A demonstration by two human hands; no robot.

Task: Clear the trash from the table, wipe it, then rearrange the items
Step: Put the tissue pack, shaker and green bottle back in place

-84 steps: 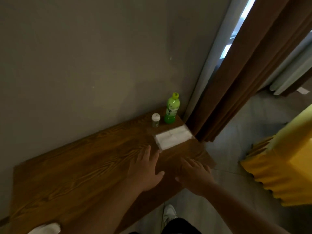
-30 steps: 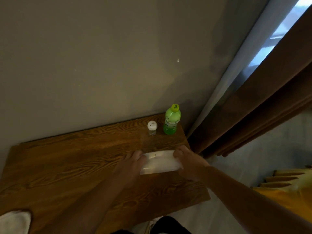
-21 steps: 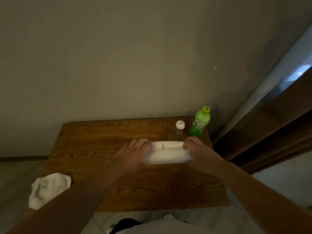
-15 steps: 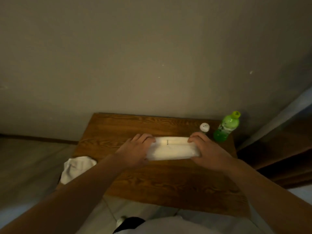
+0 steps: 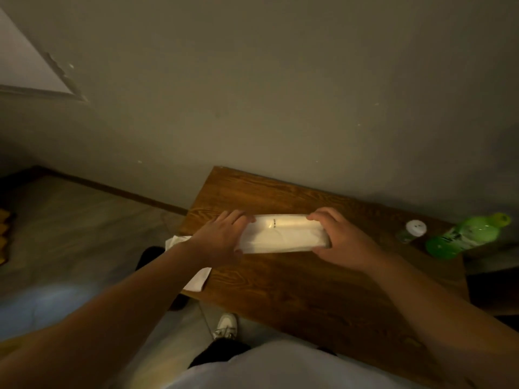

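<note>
A white tissue pack (image 5: 282, 237) lies across the middle of the wooden table (image 5: 309, 287). My left hand (image 5: 220, 238) grips its left end and my right hand (image 5: 344, 240) grips its right end. A white cloth (image 5: 192, 272) hangs at the table's left edge, partly hidden under my left forearm. At the table's far right stand a small white-capped jar (image 5: 412, 230) and a green bottle (image 5: 466, 235).
The table stands against a grey wall (image 5: 280, 94). Tiled floor (image 5: 70, 248) lies to the left. My white shoe (image 5: 226, 325) shows on the floor below the table's front edge.
Both hands took hold of the tissue pack and carried it from beside the bottle toward the table's left half. My view swung left, so the bottle and jar now sit at the right edge.
</note>
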